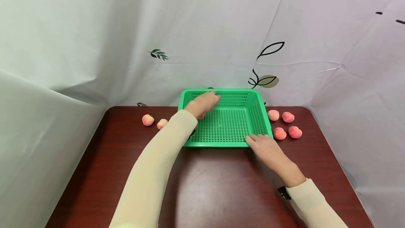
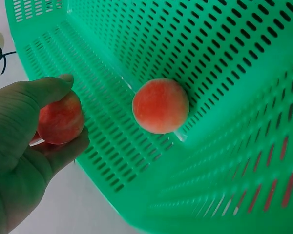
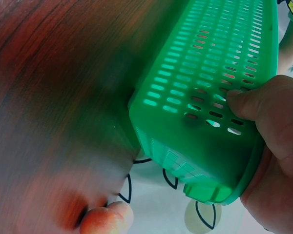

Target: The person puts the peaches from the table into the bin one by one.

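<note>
A green plastic basket (image 1: 221,144) with slotted walls stands at the back of the table. My left hand (image 1: 204,102) reaches over its left part and holds a peach (image 2: 61,119) between thumb and fingers, as the left wrist view shows. Another peach (image 2: 161,106) lies inside the basket, in a corner; the head view shows only a bit of it below my left wrist. My right hand (image 1: 264,147) grips the basket's front rim near the right corner. In the right wrist view its thumb (image 3: 244,103) presses the outer wall; its fingers are mostly hidden behind the rim.
Two peaches (image 1: 148,120) lie left of the basket, one partly behind my left sleeve. Several more peaches (image 1: 280,133) sit close to the basket's right side. A pale patterned cloth (image 1: 215,38) hangs behind the dark red-brown table (image 1: 120,157) and along its sides.
</note>
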{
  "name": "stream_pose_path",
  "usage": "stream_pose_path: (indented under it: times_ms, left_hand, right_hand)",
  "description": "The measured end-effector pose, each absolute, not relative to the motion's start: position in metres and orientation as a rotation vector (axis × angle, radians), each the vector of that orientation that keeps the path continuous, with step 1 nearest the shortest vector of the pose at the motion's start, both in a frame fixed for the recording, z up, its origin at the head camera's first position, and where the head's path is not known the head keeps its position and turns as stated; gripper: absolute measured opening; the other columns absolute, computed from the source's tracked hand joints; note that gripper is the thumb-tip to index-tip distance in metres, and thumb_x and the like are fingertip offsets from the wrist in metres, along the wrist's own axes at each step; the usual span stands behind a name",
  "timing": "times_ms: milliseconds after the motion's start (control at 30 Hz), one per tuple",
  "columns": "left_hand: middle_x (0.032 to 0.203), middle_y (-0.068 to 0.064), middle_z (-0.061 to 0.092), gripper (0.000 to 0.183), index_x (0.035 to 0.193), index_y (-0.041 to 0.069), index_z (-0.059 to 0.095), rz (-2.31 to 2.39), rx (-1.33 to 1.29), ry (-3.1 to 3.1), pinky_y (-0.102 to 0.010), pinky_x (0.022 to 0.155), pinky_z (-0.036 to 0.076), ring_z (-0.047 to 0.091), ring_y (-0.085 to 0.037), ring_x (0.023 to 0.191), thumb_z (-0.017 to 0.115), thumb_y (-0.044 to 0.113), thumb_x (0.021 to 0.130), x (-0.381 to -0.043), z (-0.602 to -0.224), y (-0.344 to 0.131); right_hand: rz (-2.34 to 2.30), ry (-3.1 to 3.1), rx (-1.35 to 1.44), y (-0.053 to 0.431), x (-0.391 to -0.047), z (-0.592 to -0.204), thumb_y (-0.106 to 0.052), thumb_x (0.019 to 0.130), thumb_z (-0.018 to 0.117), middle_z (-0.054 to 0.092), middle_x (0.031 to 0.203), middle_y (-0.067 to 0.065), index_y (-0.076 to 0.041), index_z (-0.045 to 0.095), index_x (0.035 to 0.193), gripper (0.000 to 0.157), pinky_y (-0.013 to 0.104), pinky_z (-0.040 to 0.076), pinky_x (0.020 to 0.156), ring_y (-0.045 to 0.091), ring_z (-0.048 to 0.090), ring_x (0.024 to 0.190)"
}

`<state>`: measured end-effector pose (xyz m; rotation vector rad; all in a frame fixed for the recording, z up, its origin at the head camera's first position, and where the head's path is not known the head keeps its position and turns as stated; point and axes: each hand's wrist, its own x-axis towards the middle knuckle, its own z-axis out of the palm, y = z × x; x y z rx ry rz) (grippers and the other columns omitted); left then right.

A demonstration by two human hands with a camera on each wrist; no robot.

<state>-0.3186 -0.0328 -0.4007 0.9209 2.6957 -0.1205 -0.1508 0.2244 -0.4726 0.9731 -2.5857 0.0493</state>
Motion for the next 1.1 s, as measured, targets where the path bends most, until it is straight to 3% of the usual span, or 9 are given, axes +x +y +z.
stream_pose_path:
  times_ms: [167,433,633,800,1100]
  left_hand:
    - [0.160,-0.017,0.041,0.054,0.159,0.014,0.038,-0.117,0.881,2.658,-0.038,0.106,0.051,0.049,-0.031,0.141,0.049,0.005,0.107,-0.321,-0.407,-0.030]
    - [0.155,-0.013,0.050,0.043,0.148,0.010,0.054,-0.095,0.900,2.664,-0.040,0.109,0.049,0.049,-0.030,0.142,0.052,0.003,0.106,-0.325,-0.421,-0.025]
    - [0.141,-0.013,0.059,0.037,0.140,0.009,0.060,-0.116,0.921,2.656,-0.038,0.099,0.052,0.058,-0.028,0.128,0.060,0.007,0.103,-0.327,-0.425,-0.022]
    - [0.133,-0.012,0.062,0.034,0.137,0.009,0.060,-0.068,0.866,2.633,-0.036,0.086,0.048,0.062,-0.024,0.112,0.054,0.002,0.105,-0.331,-0.431,-0.022]
    - [0.124,-0.009,0.064,0.027,0.127,0.011,0.062,-0.140,0.834,2.568,-0.031,0.076,0.036,0.050,-0.016,0.089,0.054,-0.001,0.104,-0.333,-0.440,-0.013]
  right_hand:
    - [0.044,-2.575,0.970,0.223,-0.150,-0.470,0.008,0.080,0.068,0.052,0.072,0.001,-0.011,0.049,0.086,0.028,0.032,0.039,0.059,0.023,0.056,0.063]
    - [0.056,-2.584,0.969,0.222,-0.148,-0.471,0.007,0.081,0.067,0.053,0.073,0.000,-0.012,0.048,0.086,0.027,0.032,0.039,0.060,0.022,0.057,0.065]
    - [0.039,-2.609,0.966,0.224,-0.150,-0.472,0.009,0.080,0.067,0.053,0.074,0.000,-0.011,0.050,0.088,0.028,0.032,0.040,0.061,0.022,0.058,0.066]
    - [0.041,-2.597,0.964,0.223,-0.151,-0.471,0.009,0.080,0.067,0.054,0.074,0.001,-0.011,0.049,0.087,0.028,0.033,0.041,0.060,0.023,0.058,0.066]
    - [0.026,-2.614,0.955,0.222,-0.149,-0.471,0.007,0.080,0.068,0.055,0.075,0.002,-0.011,0.050,0.088,0.027,0.034,0.041,0.060,0.024,0.058,0.066]
